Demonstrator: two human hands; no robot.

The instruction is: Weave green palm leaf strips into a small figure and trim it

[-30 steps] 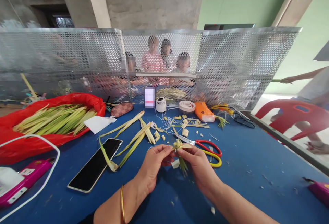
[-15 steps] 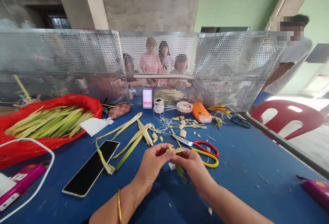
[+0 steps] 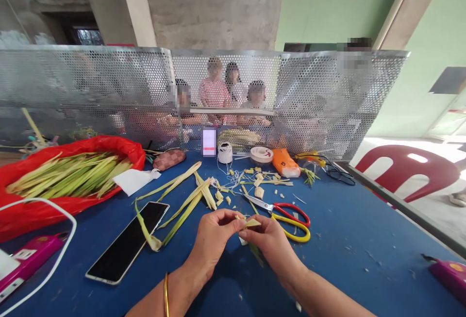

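Note:
Both hands meet over the blue table, pinching a small piece of pale green-yellow leaf strip between them. My left hand grips its left end between thumb and fingers. On the other end, my right hand is closed with its thumb toward me. A green leafy end hangs below the fingers, partly hidden. Just beyond the right hand lie scissors with red and yellow handles, blades apart. Long leaf strips lie to the left, and small cut pieces with tangled white thread are scattered ahead.
A red bag full of leaf strips stands at left, near a black phone and a purple power strip. A thread spool, tape roll and orange packet line the perforated metal screen; people sit behind it.
The leaf piece between my fingers has turned slightly, and my right fingers have shifted on it. A person at the right has moved left behind the screen.

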